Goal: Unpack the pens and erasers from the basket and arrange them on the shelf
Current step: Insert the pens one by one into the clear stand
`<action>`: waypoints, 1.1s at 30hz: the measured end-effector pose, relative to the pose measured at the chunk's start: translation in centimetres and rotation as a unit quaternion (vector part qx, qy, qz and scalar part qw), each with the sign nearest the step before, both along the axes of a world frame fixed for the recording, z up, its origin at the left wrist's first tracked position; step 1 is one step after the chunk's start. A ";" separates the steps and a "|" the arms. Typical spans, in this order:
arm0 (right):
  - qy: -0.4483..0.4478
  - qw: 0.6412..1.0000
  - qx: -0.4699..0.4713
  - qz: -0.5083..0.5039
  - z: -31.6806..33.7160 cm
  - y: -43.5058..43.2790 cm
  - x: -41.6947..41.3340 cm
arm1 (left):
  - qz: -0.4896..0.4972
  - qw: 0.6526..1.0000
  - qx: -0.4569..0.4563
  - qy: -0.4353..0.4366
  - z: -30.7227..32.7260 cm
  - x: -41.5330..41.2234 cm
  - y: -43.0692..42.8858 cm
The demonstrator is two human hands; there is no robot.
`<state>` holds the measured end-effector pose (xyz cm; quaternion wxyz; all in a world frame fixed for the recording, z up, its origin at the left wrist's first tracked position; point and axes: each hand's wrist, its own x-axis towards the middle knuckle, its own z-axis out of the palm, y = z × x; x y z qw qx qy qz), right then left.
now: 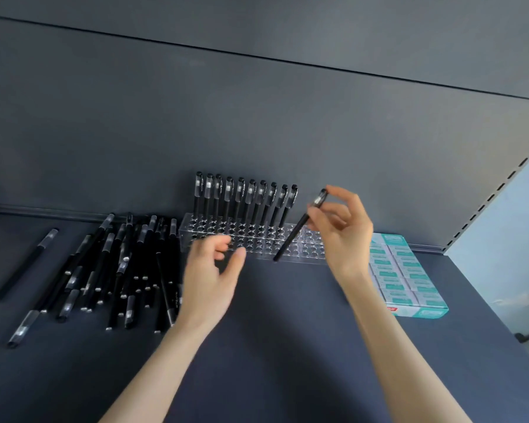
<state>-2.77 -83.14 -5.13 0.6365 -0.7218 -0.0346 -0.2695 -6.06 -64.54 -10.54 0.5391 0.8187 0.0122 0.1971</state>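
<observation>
- Pinching a black pen [300, 227] just below its cap, the right hand [341, 230] holds it tilted, tip towards seven o'clock over the clear holder [257, 242]; whether the tip sits in a hole cannot be told.
- That hand hides the holder's right end.
- Left hand [209, 276], blurred, hangs with loosely curled fingers, grasping nothing, at the holder's seven o'clock.
- Ten capped pens [245, 199] stand upright in the holder's back row.
- Loose pens [119, 270] lie heaped on the shelf [287, 346] at the holder's nine o'clock.
- Eraser box [406, 276] sits at the holder's four o'clock; its print is too small to read.
</observation>
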 end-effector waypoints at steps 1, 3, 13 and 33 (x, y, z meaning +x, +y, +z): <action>-0.017 1.000 -0.012 -0.022 0.3 -0.4 0.3 | 0.037 0.999 0.027 -0.003 0.3 0.7 0.8; -0.049 0.996 -0.036 -0.057 0.9 -1.0 1.0 | 0.085 0.993 0.081 0.014 0.8 2.2 2.2; -0.091 0.987 -0.099 -0.084 0.2 -0.9 4.3 | 0.071 0.988 0.095 0.094 0.5 5.0 3.1; -0.006 0.973 -0.223 -0.058 -1.6 0.1 4.0 | 0.089 0.983 0.114 0.111 0.6 5.1 3.3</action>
